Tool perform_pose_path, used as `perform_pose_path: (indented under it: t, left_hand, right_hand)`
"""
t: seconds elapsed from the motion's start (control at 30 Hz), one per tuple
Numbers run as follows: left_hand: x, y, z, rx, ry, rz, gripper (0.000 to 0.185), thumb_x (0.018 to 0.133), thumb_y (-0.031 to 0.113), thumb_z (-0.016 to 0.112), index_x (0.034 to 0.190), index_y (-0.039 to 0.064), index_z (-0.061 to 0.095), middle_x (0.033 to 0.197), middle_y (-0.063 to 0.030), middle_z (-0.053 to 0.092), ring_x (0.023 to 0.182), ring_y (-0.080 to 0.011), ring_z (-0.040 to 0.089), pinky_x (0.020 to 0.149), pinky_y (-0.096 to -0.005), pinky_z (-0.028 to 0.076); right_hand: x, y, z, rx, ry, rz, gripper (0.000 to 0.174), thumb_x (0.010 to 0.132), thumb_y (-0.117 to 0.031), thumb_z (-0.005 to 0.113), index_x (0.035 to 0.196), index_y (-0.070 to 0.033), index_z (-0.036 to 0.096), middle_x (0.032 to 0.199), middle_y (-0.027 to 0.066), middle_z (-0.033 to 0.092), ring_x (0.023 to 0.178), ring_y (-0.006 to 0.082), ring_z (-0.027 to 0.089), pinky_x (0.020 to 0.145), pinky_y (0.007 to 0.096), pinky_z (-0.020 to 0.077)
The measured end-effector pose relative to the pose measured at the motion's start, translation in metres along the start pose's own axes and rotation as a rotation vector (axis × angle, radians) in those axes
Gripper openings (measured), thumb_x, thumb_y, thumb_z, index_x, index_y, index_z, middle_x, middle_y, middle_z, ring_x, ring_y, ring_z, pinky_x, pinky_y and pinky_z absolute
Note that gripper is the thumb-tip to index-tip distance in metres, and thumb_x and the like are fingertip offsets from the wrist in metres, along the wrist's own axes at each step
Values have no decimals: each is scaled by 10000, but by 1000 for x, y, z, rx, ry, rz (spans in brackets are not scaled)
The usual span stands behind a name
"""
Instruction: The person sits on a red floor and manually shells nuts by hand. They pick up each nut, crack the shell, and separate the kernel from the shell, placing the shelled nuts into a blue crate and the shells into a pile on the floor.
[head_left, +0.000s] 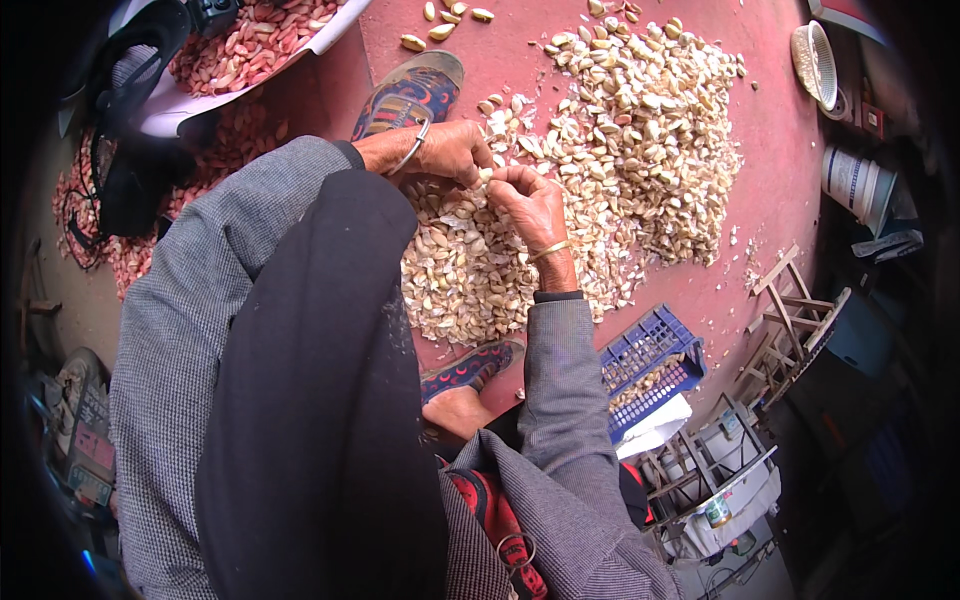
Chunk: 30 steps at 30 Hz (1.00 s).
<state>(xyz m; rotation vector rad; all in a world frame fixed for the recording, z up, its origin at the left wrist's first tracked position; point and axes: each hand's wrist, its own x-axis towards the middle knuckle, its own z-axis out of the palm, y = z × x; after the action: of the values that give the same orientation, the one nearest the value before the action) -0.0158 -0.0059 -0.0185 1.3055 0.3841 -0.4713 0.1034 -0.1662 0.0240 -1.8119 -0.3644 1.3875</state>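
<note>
My left hand (452, 154), with a silver bangle at its wrist, and my right hand (532, 201), with a gold-coloured bangle, meet at their fingertips. Between them they pinch a small pale garlic clove (486, 177), mostly covered by the fingers. Under and around both hands lies a heap of loose garlic cloves (469, 277) mixed with papery skins. It joins a larger pile of unpeeled cloves (660, 142) on the red floor. My patterned shoes (409, 94) stand on either side of the nearer heap.
A blue plastic crate (649, 360) holding some cloves sits beside my right forearm. Pinkish pieces fill a pale basin (330, 37) and lie under it; a dark strapped object (139, 180) hangs there. Farther off are a white bucket (855, 184), a basket (814, 64) and a wooden frame (799, 322).
</note>
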Motion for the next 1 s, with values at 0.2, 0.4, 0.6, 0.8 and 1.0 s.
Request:
perform_pose_path:
  t: [0.2,0.4,0.6,0.8,1.0]
  left_hand:
    - [0,2,1,194,21,6,320,706,-5,622,1009,-16,726,679,-53,647,582,-111,600,517,-289,491]
    - [0,2,1,135,-9,9,253,726,14,631,958,-19,726,653,-41,630,553,-106,586,491,-283,474]
    - [-8,7,-3,-342,-69,-38,156,830,52,614,920,-54,685,648,-32,600,515,-85,551,429,-241,410]
    - [-14,10,-10,-708,-195,58,192,922,147,629,983,-35,639,767,-59,618,522,-84,542,422,-210,402]
    - [-17,11,-15,-849,-297,82,195,944,89,589,1042,-73,633,825,-80,642,556,-87,549,465,-200,443]
  right_hand:
    - [2,-1,4,-51,-16,92,77,831,-76,688,857,-7,668,749,12,653,628,66,574,568,207,451]
    - [10,3,0,-31,-37,97,79,819,-80,680,840,-6,661,722,16,647,609,69,586,539,226,480]
    - [2,-3,-12,175,-45,54,144,879,-63,656,1003,7,673,874,32,678,731,70,605,680,224,510]
    - [-17,-20,-9,-37,59,-315,159,871,-31,672,1028,-14,689,928,16,677,775,67,612,705,232,507]
    - [-23,-34,8,-394,208,-574,142,829,-34,723,960,-13,672,848,44,640,688,94,618,619,240,500]
